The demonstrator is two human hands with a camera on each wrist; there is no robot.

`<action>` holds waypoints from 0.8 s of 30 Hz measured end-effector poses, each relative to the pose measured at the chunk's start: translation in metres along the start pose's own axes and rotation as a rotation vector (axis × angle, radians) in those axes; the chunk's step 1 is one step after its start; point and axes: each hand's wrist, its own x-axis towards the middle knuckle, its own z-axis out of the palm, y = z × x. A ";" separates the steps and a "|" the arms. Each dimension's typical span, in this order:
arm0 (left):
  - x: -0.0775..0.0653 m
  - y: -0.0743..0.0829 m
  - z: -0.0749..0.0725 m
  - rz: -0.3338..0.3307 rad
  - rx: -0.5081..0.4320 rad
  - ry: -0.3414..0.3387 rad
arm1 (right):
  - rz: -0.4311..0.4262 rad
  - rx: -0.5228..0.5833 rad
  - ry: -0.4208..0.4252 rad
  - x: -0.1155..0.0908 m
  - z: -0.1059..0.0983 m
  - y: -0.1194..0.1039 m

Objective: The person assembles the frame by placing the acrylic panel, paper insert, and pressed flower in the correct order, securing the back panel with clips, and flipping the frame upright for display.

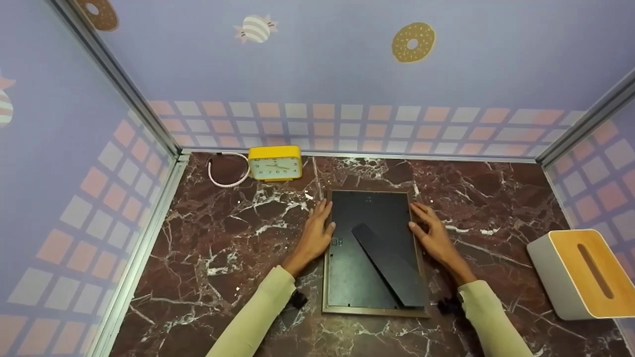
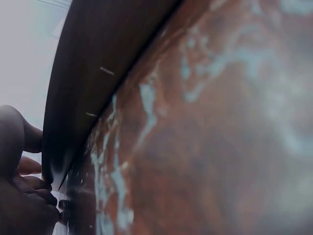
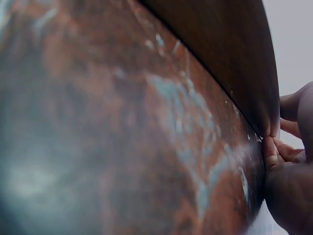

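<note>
A picture frame lies face down on the marbled tabletop, its black back and folded stand leg facing up. My left hand grips its left side edge, thumb near the top face and fingers along the side. Opposite it, my right hand holds the right side edge in the same way. In the left wrist view, fingers meet the dark side of the frame close to the tabletop. Fingertips press the frame's lower side edge in the right wrist view.
A yellow alarm clock stands near the back wall, with a white beaded ring beside it on the left. At the right edge is a white tissue box with a slotted wooden lid. Patterned walls enclose the table's back and sides.
</note>
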 end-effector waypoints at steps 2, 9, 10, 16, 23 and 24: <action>0.000 0.002 -0.002 -0.019 -0.015 0.000 | -0.003 -0.016 -0.013 0.000 0.000 0.000; 0.001 0.007 -0.005 -0.088 -0.035 -0.039 | 0.003 -0.037 -0.026 0.000 -0.002 -0.001; 0.001 0.007 -0.005 -0.094 -0.035 -0.042 | 0.006 -0.036 -0.031 0.000 -0.002 -0.001; 0.001 0.009 -0.008 -0.106 -0.033 -0.044 | -0.002 -0.023 -0.032 0.000 -0.002 -0.001; 0.001 0.012 -0.007 -0.096 0.018 -0.043 | -0.034 0.017 0.003 0.000 -0.001 0.000; 0.002 0.011 -0.007 -0.098 0.025 -0.045 | -0.036 0.017 0.007 0.000 0.000 0.000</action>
